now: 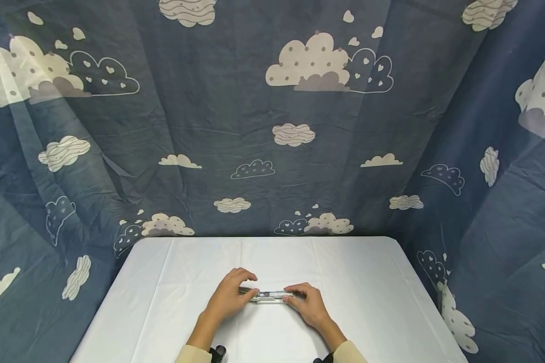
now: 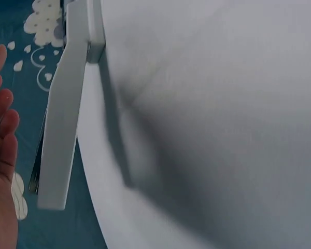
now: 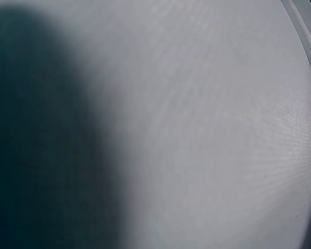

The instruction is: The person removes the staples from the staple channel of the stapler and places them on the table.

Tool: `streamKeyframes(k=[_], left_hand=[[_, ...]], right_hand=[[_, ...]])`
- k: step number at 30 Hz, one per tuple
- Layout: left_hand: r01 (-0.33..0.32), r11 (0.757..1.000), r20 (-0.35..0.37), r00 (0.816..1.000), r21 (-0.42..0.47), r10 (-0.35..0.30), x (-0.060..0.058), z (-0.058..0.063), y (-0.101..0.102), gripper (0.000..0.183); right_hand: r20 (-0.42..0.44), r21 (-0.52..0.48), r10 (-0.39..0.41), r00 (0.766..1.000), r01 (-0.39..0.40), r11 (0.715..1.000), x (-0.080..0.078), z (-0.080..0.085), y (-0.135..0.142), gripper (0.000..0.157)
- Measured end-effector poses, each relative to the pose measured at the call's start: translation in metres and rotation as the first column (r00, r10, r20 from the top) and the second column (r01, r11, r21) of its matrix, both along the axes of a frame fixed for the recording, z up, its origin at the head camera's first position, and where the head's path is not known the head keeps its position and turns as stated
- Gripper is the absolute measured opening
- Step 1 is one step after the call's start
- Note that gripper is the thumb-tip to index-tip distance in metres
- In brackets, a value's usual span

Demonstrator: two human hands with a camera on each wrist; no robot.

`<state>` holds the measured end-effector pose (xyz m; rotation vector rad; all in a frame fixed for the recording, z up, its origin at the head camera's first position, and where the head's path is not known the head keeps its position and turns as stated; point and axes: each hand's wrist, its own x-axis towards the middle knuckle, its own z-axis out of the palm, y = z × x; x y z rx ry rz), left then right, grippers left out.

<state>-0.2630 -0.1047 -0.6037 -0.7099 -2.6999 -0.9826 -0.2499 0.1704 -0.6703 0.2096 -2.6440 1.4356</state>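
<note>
A long, slim, light-grey tool (image 1: 270, 296) with metal parts along its top is level between the two hands in the head view. My right hand (image 1: 310, 304) pinches its right end between thumb and fingers. My left hand (image 1: 230, 297) is around the dark left end, with its index finger and thumb spread apart. In the left wrist view, the tool's grey side (image 2: 62, 129) stands beside the loosely bent fingers (image 2: 8, 122), with a gap between. Its dark metal strip shows behind the body. Only a pale edge (image 3: 300, 23) enters the right wrist view's upper corner.
A white-covered table (image 1: 354, 282) with rounded far corners lies under the hands. Dark blue curtains (image 1: 236, 111) with a cloud print hang behind it and along both sides. Shadows of the hands and tool fall on the cloth.
</note>
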Motion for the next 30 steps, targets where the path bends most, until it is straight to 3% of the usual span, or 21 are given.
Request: streamKeyframes(k=[12,22,30], left_hand=[[0.066,0.996,0.103,0.993,-0.059,-0.059,0.003,-0.012,0.019,0.019],[-0.009,0.988,-0.003,1.0,-0.157,0.008,0.005,-0.018,0.029,0.013],[-0.043,0.984,-0.07,0.997,-0.171,0.031,0.005,-0.022,0.033,0.01]], right_hand=[[-0.002,-0.013,-0.007,1.0,0.007,1.0,-0.001,0.002,-0.001,0.023],[0.036,-0.044,0.007,0.999,-0.005,0.999,0.001,0.001,0.001,0.024],[0.019,-0.047,0.016,1.0,-0.015,0.999,0.002,0.002,0.001,0.026]])
